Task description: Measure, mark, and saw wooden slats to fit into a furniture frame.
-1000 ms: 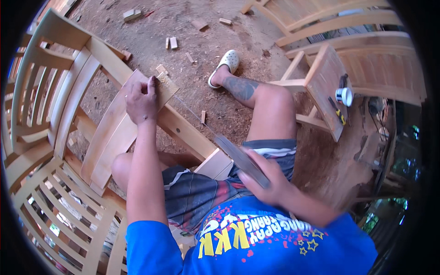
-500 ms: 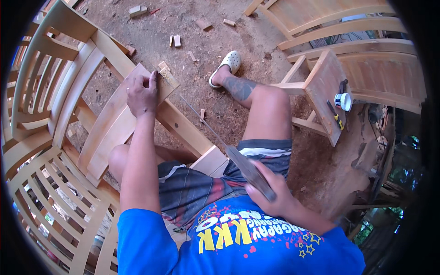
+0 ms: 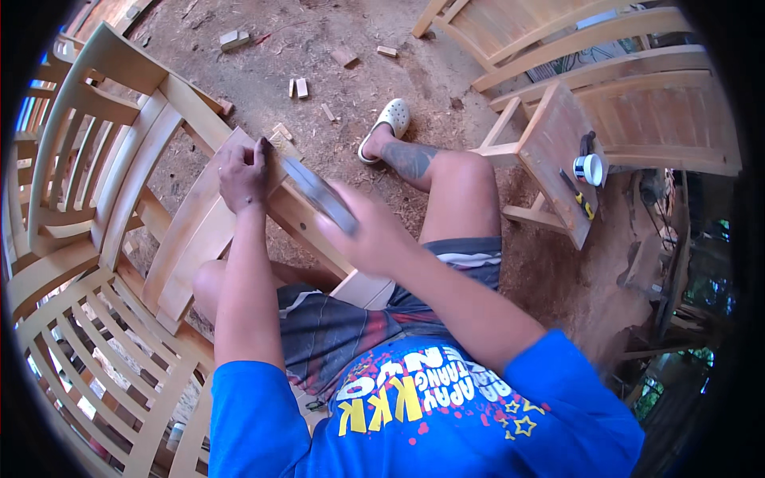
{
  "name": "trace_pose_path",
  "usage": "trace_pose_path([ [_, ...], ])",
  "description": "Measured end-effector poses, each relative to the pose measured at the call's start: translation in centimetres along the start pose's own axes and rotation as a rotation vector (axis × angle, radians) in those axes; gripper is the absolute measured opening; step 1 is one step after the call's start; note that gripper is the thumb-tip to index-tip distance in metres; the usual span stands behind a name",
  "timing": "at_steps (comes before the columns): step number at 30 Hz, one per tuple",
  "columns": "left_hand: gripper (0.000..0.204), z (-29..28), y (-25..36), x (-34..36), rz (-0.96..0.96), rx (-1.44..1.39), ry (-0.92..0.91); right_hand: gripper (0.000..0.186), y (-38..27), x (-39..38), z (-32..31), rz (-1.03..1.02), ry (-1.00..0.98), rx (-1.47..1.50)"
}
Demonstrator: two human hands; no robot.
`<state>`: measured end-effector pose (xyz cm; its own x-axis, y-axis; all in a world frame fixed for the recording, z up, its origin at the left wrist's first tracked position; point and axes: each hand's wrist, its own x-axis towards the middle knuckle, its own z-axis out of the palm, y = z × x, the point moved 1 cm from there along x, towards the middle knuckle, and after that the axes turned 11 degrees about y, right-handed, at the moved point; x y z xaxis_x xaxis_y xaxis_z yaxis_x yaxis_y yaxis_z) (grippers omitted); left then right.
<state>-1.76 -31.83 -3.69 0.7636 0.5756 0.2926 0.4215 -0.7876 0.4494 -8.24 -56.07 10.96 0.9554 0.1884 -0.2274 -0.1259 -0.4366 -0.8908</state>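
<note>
My right hand (image 3: 368, 231), partly blurred, is wrapped round the grey-brown handle of a handsaw (image 3: 319, 193). Seen nearly edge-on, the saw reaches up to the end of a pale wooden board, just right of my left hand. My left hand (image 3: 242, 177) has its fingers curled and holds the far end of that curved wooden board (image 3: 185, 235). The board slants across a wooden rail (image 3: 307, 231) and over my left knee. Where the saw meets the wood, the cut itself is too small to make out.
Slatted wooden bench frames (image 3: 96, 334) stand close on my left. At right, a small wooden stool (image 3: 550, 143) bears a white cup (image 3: 588, 170), a yellow-and-black tool (image 3: 580, 195) and a dark-headed tool. Wood offcuts (image 3: 298, 88) are scattered on the dirt floor.
My right hand has pushed the saw up and left, from near my lap to close beside my left hand. The left hand keeps its hold on the board.
</note>
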Motion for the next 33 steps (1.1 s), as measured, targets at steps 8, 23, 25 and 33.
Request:
trace_pose_path([
  [8, 0.043, -0.5, 1.9, -0.6, 0.026, -0.021, 0.016, 0.064, -1.9, -15.7, -10.3, 0.104, -0.036, -0.041],
  [23, 0.041, -0.4, 0.6, -1.0, 0.014, 0.002, -0.027, 0.060, 1.1, -7.2, -4.0, -0.004, 0.014, 0.053],
  [25, 0.041, -0.7, 1.3, -0.4, -0.001, -0.026, -0.023, 0.060, -1.0, -12.6, -8.6, 0.084, -0.082, -0.030],
  [33, 0.040, 0.1, 1.4, -0.5, 0.005, 0.015, 0.009, 0.046, 2.3, 2.1, 1.5, -0.037, 0.032, 0.147],
])
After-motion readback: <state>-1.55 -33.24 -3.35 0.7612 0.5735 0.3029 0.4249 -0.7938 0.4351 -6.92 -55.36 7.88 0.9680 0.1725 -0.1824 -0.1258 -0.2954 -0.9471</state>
